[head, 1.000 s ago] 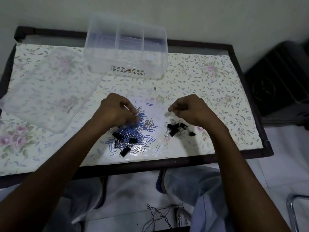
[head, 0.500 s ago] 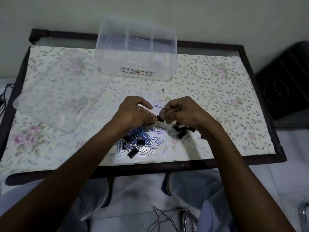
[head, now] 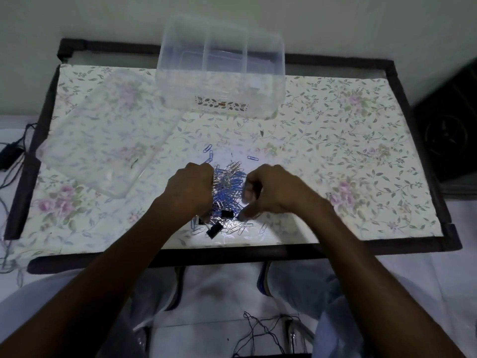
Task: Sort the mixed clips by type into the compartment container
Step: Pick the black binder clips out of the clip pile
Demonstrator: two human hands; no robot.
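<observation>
Flanking tangled wire paper clips (head: 228, 186), both hands curl.

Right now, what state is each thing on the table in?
container: upright, open, compartments look empty
lid: off, flat left of container
clips: mixed pile, unsorted
binder clip: at pile's near edge
left hand: curled at pile, grip unclear
right hand: curled at pile, grip unclear
</observation>
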